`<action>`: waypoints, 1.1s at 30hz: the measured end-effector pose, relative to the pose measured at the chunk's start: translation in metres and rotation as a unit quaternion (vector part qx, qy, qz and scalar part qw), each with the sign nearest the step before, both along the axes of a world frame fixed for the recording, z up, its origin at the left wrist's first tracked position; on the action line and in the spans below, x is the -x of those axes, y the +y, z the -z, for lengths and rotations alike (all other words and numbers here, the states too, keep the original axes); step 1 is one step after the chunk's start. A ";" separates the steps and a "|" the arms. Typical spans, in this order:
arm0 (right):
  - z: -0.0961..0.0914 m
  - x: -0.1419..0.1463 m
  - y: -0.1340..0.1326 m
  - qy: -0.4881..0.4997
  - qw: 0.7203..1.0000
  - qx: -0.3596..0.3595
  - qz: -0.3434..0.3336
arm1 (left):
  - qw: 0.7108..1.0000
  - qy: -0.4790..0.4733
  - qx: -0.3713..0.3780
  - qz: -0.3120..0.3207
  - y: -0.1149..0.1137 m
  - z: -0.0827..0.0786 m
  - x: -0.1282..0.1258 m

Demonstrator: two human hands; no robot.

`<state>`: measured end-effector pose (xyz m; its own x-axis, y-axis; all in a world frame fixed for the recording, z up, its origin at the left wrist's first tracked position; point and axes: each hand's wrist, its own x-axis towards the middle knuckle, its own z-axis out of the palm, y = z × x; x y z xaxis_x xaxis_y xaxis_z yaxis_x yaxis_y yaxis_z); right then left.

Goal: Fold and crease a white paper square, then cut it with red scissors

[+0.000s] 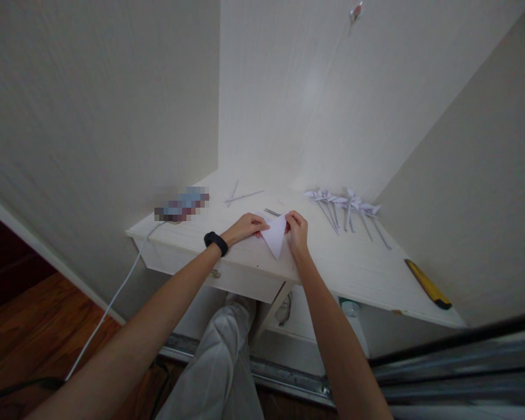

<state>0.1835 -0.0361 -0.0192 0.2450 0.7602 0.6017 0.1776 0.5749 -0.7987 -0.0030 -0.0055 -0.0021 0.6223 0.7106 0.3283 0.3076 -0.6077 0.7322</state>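
A white sheet of paper [275,238], folded into a triangle with one corner pointing toward me, is held between my two hands above the white desktop. My left hand [247,227] pinches its left corner; a black band [216,242] circles that wrist. On the other side, my right hand [297,230] grips the right corner between thumb and fingers. Just beyond the paper lies a small dark metal tool [272,212], partly hidden, whose kind I cannot make out. Farther back, thin white sticks [245,195] rest crossed on the desk.
Several paper pinwheels [350,201] on sticks lie at the back right. A yellow and black utility knife [427,284] sits near the right edge. At the left is a blurred-out device [181,204] with a white cable [126,280] hanging down. Walls enclose the desk [332,265].
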 end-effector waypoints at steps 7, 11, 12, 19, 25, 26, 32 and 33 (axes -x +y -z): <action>-0.002 0.002 -0.002 -0.010 1.000 -0.004 -0.001 | 1.000 0.003 0.001 -0.002 0.000 0.000 0.000; -0.001 0.000 0.001 -0.010 1.000 0.000 0.009 | 1.000 0.005 0.000 -0.006 -0.001 -0.001 0.000; 0.000 -0.001 0.002 -0.009 1.000 0.001 0.013 | 1.000 0.004 0.000 -0.006 -0.001 -0.001 0.000; 0.003 -0.003 0.006 -0.011 1.000 0.006 0.024 | 1.000 0.002 0.005 -0.002 0.001 0.001 0.000; 0.003 -0.003 0.006 -0.011 1.000 0.012 0.017 | 1.000 0.002 0.013 -0.002 0.002 0.002 -0.001; 0.003 -0.003 0.007 -0.008 1.000 0.012 0.018 | 1.000 0.002 0.014 -0.002 0.002 0.002 -0.001; 0.005 -0.004 0.009 0.002 1.000 0.018 0.018 | 1.000 -0.002 0.014 -0.002 0.001 0.000 -0.001; 0.005 -0.004 0.009 0.000 1.000 0.022 0.015 | 1.000 -0.004 0.014 -0.003 0.001 0.000 -0.001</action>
